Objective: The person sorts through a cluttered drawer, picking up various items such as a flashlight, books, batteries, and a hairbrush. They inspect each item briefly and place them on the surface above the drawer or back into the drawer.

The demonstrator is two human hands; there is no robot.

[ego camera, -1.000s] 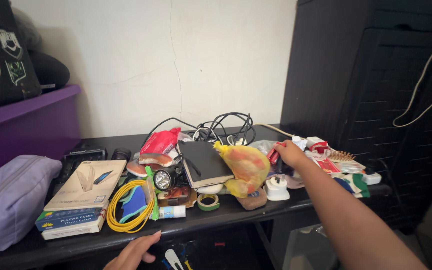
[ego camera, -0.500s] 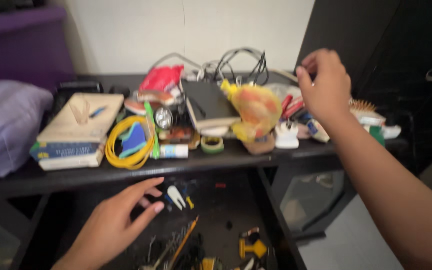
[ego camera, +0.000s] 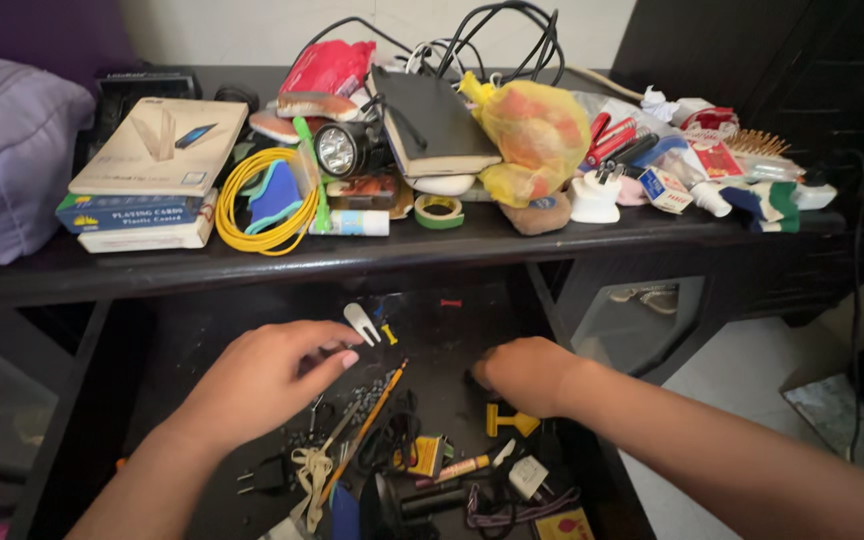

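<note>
Below the torch (ego camera: 337,150), both hands are down in the open drawer (ego camera: 152,340) among the small loose bits. The left hand (ego camera: 267,380), below and a little left of the torch, is loosely curled and palm-down. Its fingertips lie just beside a white forked clip (ego camera: 360,322), and it grips nothing that shows. The right hand (ego camera: 527,372), below and to the right of the torch, is knuckles-up with its fingers bent down into the clutter. Whether they have closed on anything is hidden, so I cannot tell. A yellow plastic piece (ego camera: 510,420) lies just under that wrist, and an orange pencil (ego camera: 367,425) slants between the two hands.

As I judge it, the rummaging in the drawer is barely begun. Neither hand has lifted anything clear, and the drawer's bits lie jumbled. The pile around the torch, with its yellow bag (ego camera: 532,130) to the right, yellow cable (ego camera: 252,215) to the left and roll of tape (ego camera: 439,210) below right, looks untouched.

Half a second ago the right hand was up level with the torch, just right of the yellow bag. It has since dropped into the drawer. The left hand was already down there with its fingers spread near the white clip, and they have now drawn in. The view has also tipped lower, so more of the drawer shows.
</note>
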